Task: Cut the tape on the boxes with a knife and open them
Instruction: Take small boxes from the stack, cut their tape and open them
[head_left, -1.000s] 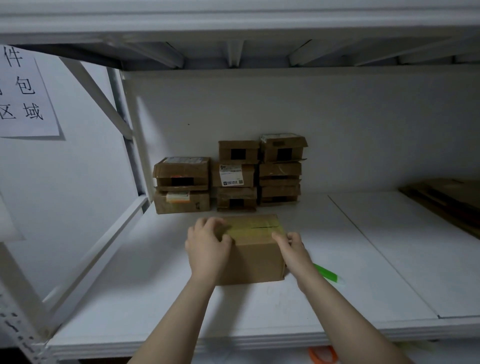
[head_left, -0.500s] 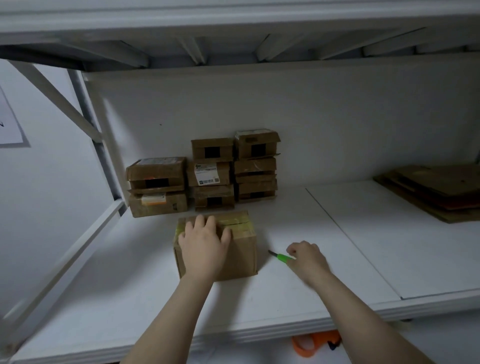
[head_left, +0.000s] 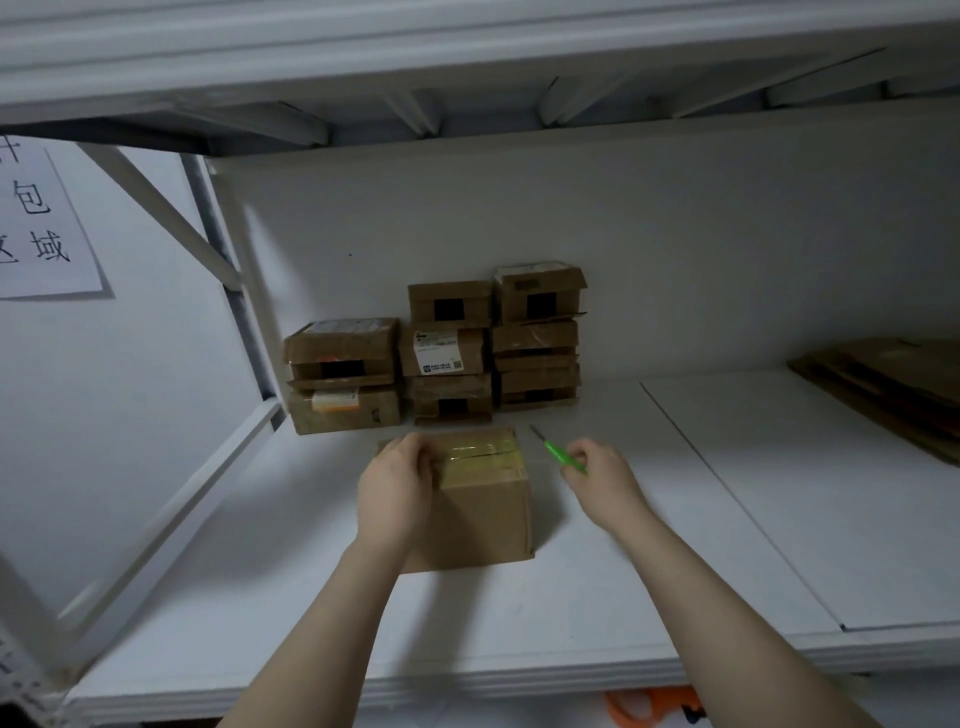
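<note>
Head view, and I take the cardboard box (head_left: 470, 499) at the middle of the white shelf (head_left: 779, 519) as my landmark. Far to its left, on the wall, I see a paper sign (head_left: 44, 223) cut off by the frame edge, so I read only part of its characters. My left hand (head_left: 397, 486) lies palm-down over the box's upper left corner, fingers curled loosely over the top edge, pressing on the cardboard without closing around anything; it hides that corner and part of the front face. On the box top, yellowish tape (head_left: 483, 454) shows a dark line along its middle; whether that is a seam or a cut I cannot tell. Behind the box, against the back wall, stand stacked small boxes (head_left: 447, 353), their labels too blurred to read. Just right of the box, my right hand (head_left: 602, 478) hovers above the shelf, knuckles up, fingers pinched closed around a green-handled knife (head_left: 556, 452) whose thin blade points up and left toward the box's back right corner, apart from it. The handle's end is hidden in my grip. Far right of the box, flattened cardboard (head_left: 893, 384) runs out of frame. Below the shelf edge, right of the box, something orange (head_left: 652, 706) is mostly hidden.
</note>
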